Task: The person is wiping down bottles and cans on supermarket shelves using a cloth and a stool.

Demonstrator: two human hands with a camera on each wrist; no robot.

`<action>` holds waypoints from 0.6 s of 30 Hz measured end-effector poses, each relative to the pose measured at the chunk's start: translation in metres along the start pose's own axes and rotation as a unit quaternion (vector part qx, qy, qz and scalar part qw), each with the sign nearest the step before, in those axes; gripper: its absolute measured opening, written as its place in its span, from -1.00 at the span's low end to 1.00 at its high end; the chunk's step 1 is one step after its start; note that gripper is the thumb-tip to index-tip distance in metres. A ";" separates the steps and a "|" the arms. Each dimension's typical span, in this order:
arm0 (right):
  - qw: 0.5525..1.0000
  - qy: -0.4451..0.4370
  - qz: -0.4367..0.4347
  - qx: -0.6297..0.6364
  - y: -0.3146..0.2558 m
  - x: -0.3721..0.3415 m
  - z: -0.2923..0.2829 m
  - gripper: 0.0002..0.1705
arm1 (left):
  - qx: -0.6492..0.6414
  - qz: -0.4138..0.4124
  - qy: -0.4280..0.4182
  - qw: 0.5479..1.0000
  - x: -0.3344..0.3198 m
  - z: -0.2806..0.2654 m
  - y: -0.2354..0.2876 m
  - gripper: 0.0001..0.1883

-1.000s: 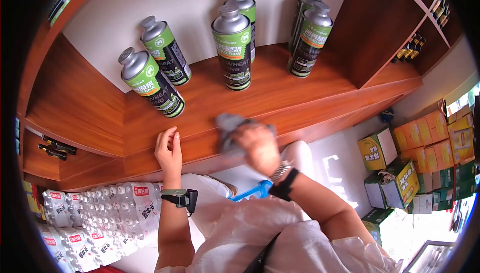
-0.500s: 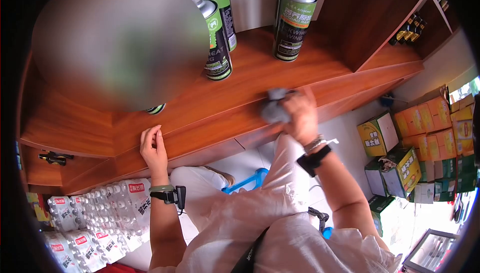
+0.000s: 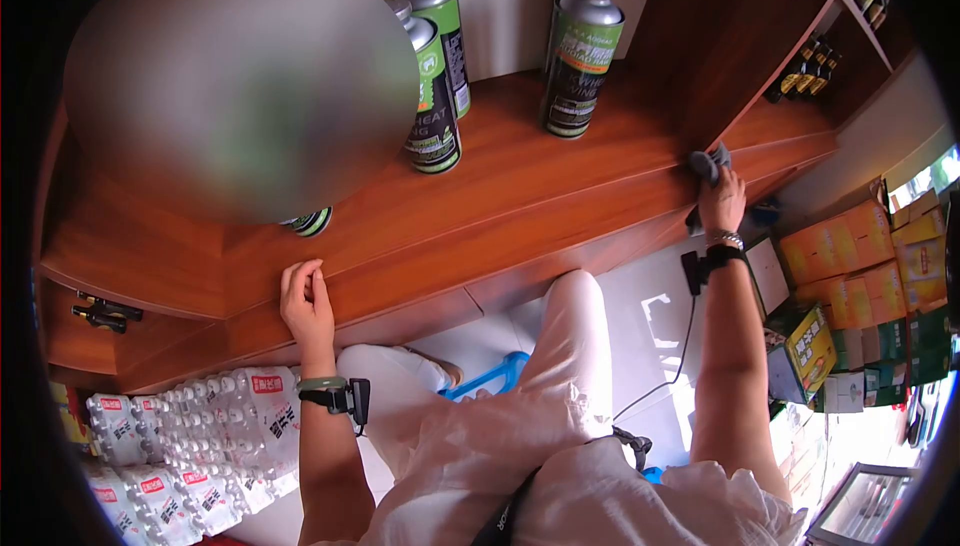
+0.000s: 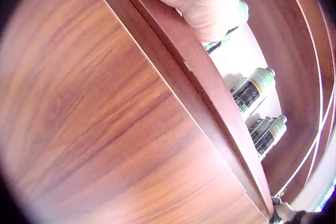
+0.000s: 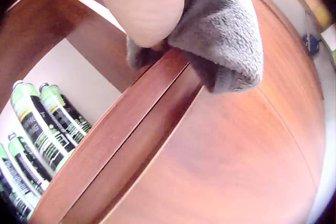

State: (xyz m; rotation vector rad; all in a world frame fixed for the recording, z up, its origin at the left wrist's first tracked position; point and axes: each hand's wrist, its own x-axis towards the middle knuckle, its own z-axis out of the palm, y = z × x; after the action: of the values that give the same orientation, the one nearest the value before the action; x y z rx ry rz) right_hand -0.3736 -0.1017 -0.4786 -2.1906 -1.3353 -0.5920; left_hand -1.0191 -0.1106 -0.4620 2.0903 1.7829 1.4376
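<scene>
At the right end of the wooden shelf (image 3: 520,181), my right hand (image 3: 722,206) grips a grey cloth (image 3: 707,165), which lies over the front edge by an upright divider. In the right wrist view the fluffy cloth (image 5: 226,35) hangs down over the cabinet front, and the palm hides most of the fingers. My left hand (image 3: 309,308) rests at the shelf's front edge on the left, fingers loosely bent and holding nothing. Green-and-black cans with silver tops stand behind, one near the middle (image 3: 434,111) and one farther right (image 3: 583,71).
A blurred round patch covers the upper left of the head view and hides some cans. Packs of bottled water (image 3: 245,426) stand on the floor at left. Cartons (image 3: 845,261) are stacked at right. Small dark bottles (image 3: 808,71) lie in a right-hand compartment.
My right hand has swept the grey cloth rightward along the shelf front, from near the middle to the divider. My left hand stays at the edge. The blurred patch appeared after the first frame.
</scene>
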 end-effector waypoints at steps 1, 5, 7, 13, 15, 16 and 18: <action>1.000 -0.009 0.017 -0.005 -0.008 -0.004 -0.001 -0.69 | -0.001 -0.005 -0.001 1.000 0.000 -0.001 0.002 -0.86; 0.995 -0.039 -0.080 0.056 -0.088 -0.057 -0.023 -0.59 | 0.006 0.009 0.000 1.000 0.000 -0.001 0.002 -0.86; 0.978 -0.010 -0.133 0.160 -0.138 -0.092 -0.034 -0.49 | 0.005 0.004 -0.006 1.000 0.001 -0.001 0.005 -0.86; 0.906 -0.091 -0.260 0.321 -0.243 -0.142 -0.075 -0.41 | -0.040 0.030 0.022 0.999 -0.004 -0.002 0.001 -0.86; 0.894 -0.139 -0.255 0.341 -0.250 -0.145 -0.077 -0.43 | -0.026 0.041 0.054 0.997 -0.015 -0.006 0.023 -0.88; 0.883 -0.171 -0.223 0.376 -0.248 -0.143 -0.077 -0.45 | -0.043 0.068 0.032 0.996 -0.025 -0.007 0.038 -0.88; 0.812 -0.164 -0.024 0.560 -0.237 -0.156 -0.054 -0.58 | -0.099 0.103 -0.056 0.988 -0.055 -0.005 0.063 -0.86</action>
State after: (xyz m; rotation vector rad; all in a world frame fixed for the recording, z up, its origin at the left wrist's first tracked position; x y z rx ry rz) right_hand -0.6587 -0.1484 -0.4837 -1.2604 -1.3638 0.5270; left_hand -0.9699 -0.1780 -0.4565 2.2526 1.3586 1.4403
